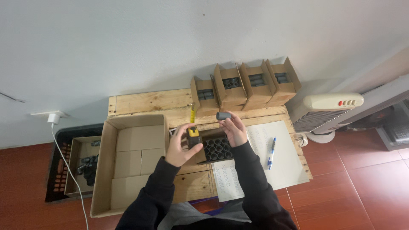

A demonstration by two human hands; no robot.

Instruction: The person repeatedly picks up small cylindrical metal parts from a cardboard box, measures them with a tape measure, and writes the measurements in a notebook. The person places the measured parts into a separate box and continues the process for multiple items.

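Head view, looking down on a wooden tabletop [145, 102] set against a pale wall. Our left hand [179, 147] is clenched around a yellow-and-black tape measure [194, 137], whose yellow blade [192, 114] runs up from it. Our right hand [233, 130] grasps one dark grey tube [223, 115] at the fingertips, raised just above a small open box [215, 149] filled with like tubes standing on end.

Progress, as we judge it: the box under the hands looks nearly or wholly full, one tube is out and held beside the tape, and a printed sheet [255, 159] with a blue pen [271, 152] lies just right of it; whether anything is written on it we cannot tell. Four small cartons [245, 85] at the back edge are open and hold tubes. A large carton [128, 162] on the left holds closed small boxes, with room left over.

Counts: one tube in hand; roughly a dozen or more tube ends in the open box, too small to count exactly; four back cartons; one large carton with about four closed boxes visible; one tape; one pen. A black crate [70, 164] on the floor holds one more box with dark parts. A heater [328, 110] stands to the right.
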